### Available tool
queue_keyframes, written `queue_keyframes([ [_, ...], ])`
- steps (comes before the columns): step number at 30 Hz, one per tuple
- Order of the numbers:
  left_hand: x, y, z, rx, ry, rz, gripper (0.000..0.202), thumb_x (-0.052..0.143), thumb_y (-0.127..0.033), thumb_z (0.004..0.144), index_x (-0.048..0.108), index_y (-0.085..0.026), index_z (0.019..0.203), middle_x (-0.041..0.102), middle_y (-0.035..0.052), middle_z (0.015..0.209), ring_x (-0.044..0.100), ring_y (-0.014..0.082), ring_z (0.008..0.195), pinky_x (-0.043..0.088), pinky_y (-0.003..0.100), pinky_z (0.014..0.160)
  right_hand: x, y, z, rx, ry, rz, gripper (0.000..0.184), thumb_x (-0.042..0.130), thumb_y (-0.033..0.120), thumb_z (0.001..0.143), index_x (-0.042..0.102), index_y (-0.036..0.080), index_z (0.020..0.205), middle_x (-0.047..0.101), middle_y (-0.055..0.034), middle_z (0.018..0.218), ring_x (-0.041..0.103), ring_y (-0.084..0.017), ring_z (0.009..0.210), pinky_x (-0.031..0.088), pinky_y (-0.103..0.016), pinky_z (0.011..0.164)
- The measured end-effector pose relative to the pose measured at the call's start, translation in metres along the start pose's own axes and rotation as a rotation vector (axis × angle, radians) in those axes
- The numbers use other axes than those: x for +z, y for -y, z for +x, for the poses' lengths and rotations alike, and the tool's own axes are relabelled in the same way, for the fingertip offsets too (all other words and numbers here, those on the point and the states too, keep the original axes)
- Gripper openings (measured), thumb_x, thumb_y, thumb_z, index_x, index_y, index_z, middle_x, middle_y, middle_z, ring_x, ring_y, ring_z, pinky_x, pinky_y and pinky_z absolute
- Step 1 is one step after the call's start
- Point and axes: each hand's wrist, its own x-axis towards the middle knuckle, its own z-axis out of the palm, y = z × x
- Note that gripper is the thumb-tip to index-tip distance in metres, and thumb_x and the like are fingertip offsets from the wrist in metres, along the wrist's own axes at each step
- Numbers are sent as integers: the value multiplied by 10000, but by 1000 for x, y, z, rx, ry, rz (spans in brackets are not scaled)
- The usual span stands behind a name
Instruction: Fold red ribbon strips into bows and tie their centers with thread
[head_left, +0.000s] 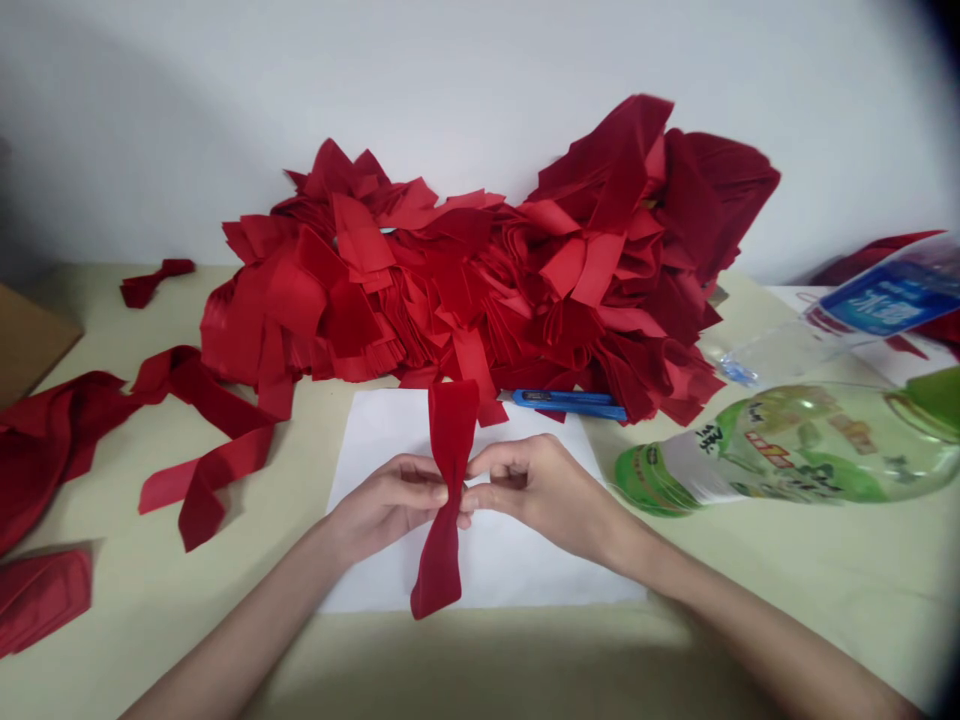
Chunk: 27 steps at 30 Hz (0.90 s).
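A strip of red velvet ribbon stands lengthwise between my hands, gathered narrow at its middle and flaring toward both ends. My left hand pinches the gathered middle from the left, thumb in front. From the right, the thumb and fingers of my right hand close on the same spot. What lies behind the pinch is hidden. Under the hands lies a white sheet of paper. Just beyond them a blue utility knife rests at the front of a large heap of red ribbon pieces.
On the right, a green-labelled plastic bottle lies on its side, with a clear blue-printed bag behind it. Long red ribbon trails across the left. A small tied ribbon piece sits farther back, near a cardboard box.
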Motion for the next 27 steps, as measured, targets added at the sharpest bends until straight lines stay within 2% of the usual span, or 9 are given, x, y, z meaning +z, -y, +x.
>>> queue_keyframes([
  [4,-1,0,0,-10,0,6,95,686,-175,726,727,-121,792,683,67,774,620,179,710,424,330,791,-7,0,0,10,14,3,197,559,267,822,682,173,700,569,21,600,386,-74,527,284,-215,482],
  [10,-2,-2,1,36,-42,-53,77,687,-160,722,718,-118,778,673,59,767,608,170,746,415,302,776,-21,3,3,-18,-51,41,241,578,336,812,625,151,664,363,57,530,290,-62,498,236,-219,459],
  [12,0,-2,1,44,-72,-68,69,691,-168,722,717,-119,763,671,57,759,604,169,752,413,294,775,-22,7,3,-34,-54,96,258,580,356,811,618,152,657,340,59,532,270,-61,498,221,-221,455],
  [16,5,-1,1,77,-160,-67,79,685,-172,728,721,-118,774,671,57,726,591,156,710,420,274,726,-17,14,-1,-43,4,226,232,591,360,809,651,156,716,379,50,546,288,-63,504,218,-220,449],
  [19,12,1,1,110,-227,-81,26,694,-145,713,718,-143,722,654,25,668,572,134,659,419,266,709,-10,17,-3,-55,7,270,250,609,393,796,657,156,733,400,44,563,296,-65,513,224,-220,450],
  [27,21,4,0,156,-288,-14,54,704,-110,691,716,-158,669,632,-13,598,556,113,637,408,261,725,3,9,-2,-42,-108,53,205,562,330,834,640,172,731,459,42,583,322,-72,527,275,-225,491],
])
